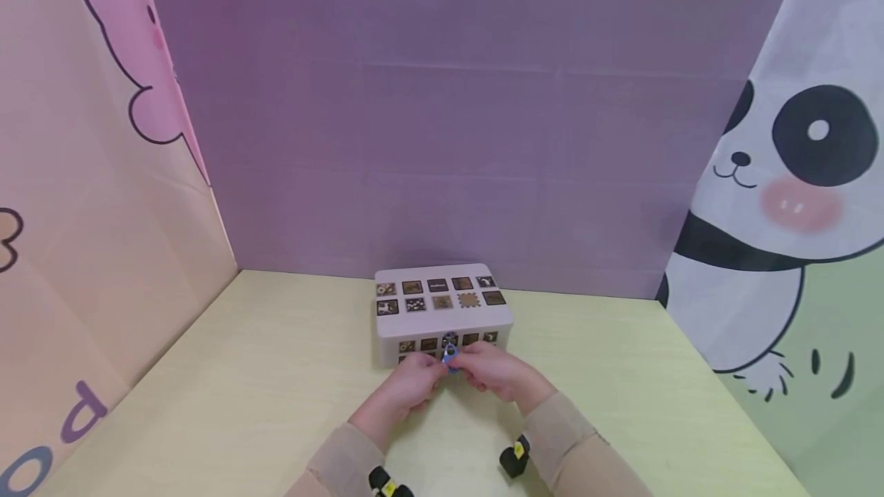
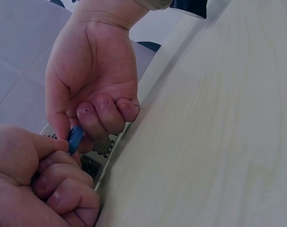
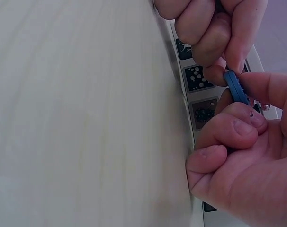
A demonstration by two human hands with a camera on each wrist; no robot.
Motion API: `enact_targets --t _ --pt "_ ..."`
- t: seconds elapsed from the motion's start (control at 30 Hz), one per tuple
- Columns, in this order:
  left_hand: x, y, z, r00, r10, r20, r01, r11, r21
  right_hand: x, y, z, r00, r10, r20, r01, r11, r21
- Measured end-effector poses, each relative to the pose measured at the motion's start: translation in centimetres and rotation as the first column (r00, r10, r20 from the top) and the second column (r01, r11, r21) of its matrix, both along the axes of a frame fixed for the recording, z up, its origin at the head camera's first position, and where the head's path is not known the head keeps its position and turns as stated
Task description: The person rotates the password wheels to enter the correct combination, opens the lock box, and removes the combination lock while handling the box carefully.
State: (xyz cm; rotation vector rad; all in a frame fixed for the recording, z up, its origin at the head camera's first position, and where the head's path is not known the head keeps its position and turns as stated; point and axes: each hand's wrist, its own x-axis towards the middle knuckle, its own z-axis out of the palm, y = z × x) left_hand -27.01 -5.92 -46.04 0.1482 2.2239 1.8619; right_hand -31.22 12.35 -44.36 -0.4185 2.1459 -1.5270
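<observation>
A small blue padlock (image 1: 450, 357) hangs at the clasp (image 1: 450, 338) on the front of a white box (image 1: 445, 319) printed with small square pictures. My left hand (image 1: 413, 380) pinches the padlock from the left between thumb and forefinger. From the other side, my right hand (image 1: 499, 371) pinches it too, thumb and forefinger on its body. In the right wrist view the blue padlock body (image 3: 236, 88) shows edge-on between the fingertips of both hands. The other fingers of both hands are curled in close to the box's front. The box lid is down.
The box stands at the back of a pale wood-grain table (image 1: 290, 374), near a purple backdrop (image 1: 456, 136). Printed panels flank the table, with a panda (image 1: 753, 274) on the right one. Black wrist cameras are strapped over my sleeves (image 1: 566, 436).
</observation>
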Motion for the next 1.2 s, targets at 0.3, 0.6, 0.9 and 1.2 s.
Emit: enact_targets --t 0.3,0.6,0.9,1.2 --pt "0.0 0.0 0.1 1.000 0.000 0.001 0.000 1.000 -0.011 0.1 -0.1 0.1 1.000 -0.009 0.010 0.009 1.000 0.012" --pt "0.2 0.1 0.2 1.000 0.002 0.001 -0.002 1.000 0.005 0.2 -0.1 0.4 1.000 -0.016 0.008 0.016 1.000 0.026" --pt "0.1 -0.1 0.1 1.000 0.002 0.001 -0.002 1.000 -0.001 0.3 -0.1 0.5 1.000 -0.027 -0.004 0.027 0.999 0.022" --pt "0.2 0.1 0.2 1.000 0.024 -0.017 -0.024 1.000 -0.017 -0.2 1.1 0.3 0.996 -0.076 0.042 0.076 0.997 -0.016"
